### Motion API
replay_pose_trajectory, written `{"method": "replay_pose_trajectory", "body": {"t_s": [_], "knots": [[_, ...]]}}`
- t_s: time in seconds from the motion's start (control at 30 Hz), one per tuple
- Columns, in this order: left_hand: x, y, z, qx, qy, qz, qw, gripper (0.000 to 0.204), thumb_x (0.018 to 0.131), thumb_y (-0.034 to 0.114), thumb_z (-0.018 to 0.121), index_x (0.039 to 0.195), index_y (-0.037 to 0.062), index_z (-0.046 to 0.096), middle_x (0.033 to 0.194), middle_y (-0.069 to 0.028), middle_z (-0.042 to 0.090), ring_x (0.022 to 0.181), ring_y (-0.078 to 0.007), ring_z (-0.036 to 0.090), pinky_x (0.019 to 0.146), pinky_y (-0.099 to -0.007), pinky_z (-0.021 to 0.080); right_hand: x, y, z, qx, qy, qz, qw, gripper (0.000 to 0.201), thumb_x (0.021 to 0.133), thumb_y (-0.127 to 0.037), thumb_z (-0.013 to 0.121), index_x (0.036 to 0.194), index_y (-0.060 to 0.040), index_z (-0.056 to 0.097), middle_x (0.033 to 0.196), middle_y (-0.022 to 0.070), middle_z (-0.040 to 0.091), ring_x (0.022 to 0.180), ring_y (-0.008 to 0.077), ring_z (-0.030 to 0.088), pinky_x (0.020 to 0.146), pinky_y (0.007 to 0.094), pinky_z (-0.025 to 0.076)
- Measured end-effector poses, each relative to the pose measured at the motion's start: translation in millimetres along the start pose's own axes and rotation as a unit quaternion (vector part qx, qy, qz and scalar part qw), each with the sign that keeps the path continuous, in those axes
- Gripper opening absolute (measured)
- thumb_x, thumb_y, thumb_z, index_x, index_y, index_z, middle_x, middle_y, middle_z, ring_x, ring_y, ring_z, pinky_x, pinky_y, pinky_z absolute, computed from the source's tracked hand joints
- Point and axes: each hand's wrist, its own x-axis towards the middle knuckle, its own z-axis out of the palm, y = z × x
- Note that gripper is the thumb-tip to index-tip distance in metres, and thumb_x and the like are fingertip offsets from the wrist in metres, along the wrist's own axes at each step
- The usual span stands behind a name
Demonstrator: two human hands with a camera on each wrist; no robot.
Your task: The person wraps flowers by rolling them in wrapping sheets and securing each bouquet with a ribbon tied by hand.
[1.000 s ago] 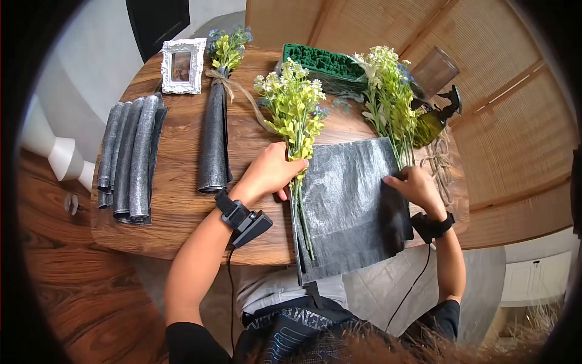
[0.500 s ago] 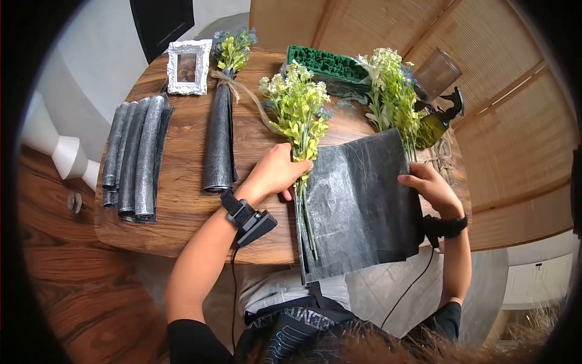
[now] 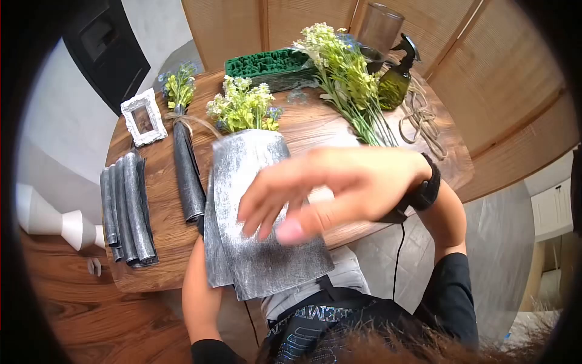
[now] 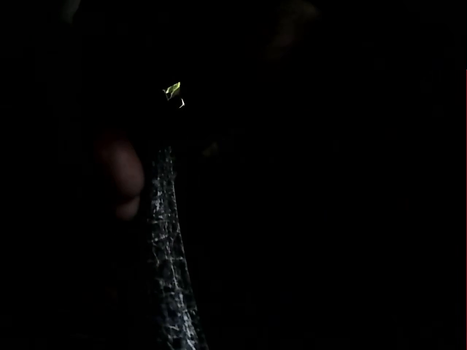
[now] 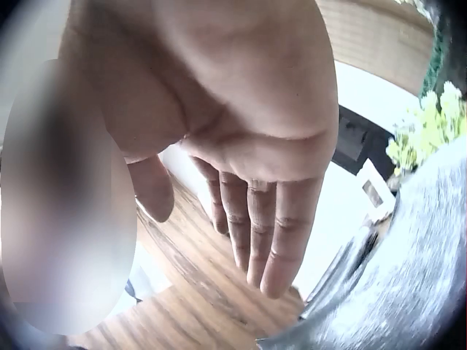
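A bouquet of white and yellow-green flowers [image 3: 242, 108] shows its blooms above a sheet of dark grey wrapping paper [image 3: 245, 176], which lies folded over its stems. My left hand [image 4: 122, 171] is under that sheet, hidden in the head view. The left wrist view is nearly black, with a fingertip beside a lit strip of paper. In front of the sheet, my right hand [image 3: 345, 185] hangs with fingers extended and thumb apart, blurred by motion. The right wrist view shows its palm, holding nothing, with the curved paper at the right.
At left lie several rolled grey sheets [image 3: 128, 206], a white picture frame [image 3: 144, 118] and a wrapped bouquet [image 3: 185, 164]. Green floral foam [image 3: 267, 64] sits at the back. Loose flowers [image 3: 351, 79], a spray bottle [image 3: 395, 85], twine [image 3: 418, 124] and a glass [image 3: 381, 30] are at right.
The paper's right side has swung leftward over the stems, covering my left hand. My right hand has let go of the edge, moved left and straightened its fingers. The head view has shifted.
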Motion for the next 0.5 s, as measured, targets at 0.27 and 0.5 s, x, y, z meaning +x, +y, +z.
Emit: {"method": "replay_pose_trajectory", "body": {"t_s": [0.27, 0.5], "knots": [[-28.5, 10.8, -44.8, 0.009, 0.075, 0.014, 0.997, 0.031, 0.097, 0.019, 0.047, 0.111, -0.0071, 0.058, 0.091, -0.0150, 0.065, 0.077, -0.0180, 0.065, 0.067, -0.0286, 0.056, -10.2, 128.4, -30.4, -0.171, 0.268, 0.330, 0.889, 0.035, 0.094, -0.028, 0.053, 0.090, 0.0055, 0.062, 0.071, 0.0134, 0.064, 0.060, 0.0193, 0.063, 0.057, 0.0316, 0.050], [-27.6, 29.0, -71.9, 0.018, 0.102, 0.025, 0.994, 0.031, 0.097, 0.019, 0.047, 0.111, -0.0073, 0.058, 0.092, -0.0152, 0.065, 0.078, -0.0181, 0.065, 0.068, -0.0285, 0.056, 22.2, 140.7, -14.7, -0.060, 0.269, 0.234, 0.932, 0.040, 0.095, -0.037, 0.052, 0.091, 0.0018, 0.062, 0.066, 0.0055, 0.057, 0.057, 0.0148, 0.059, 0.055, 0.0287, 0.050]]}}
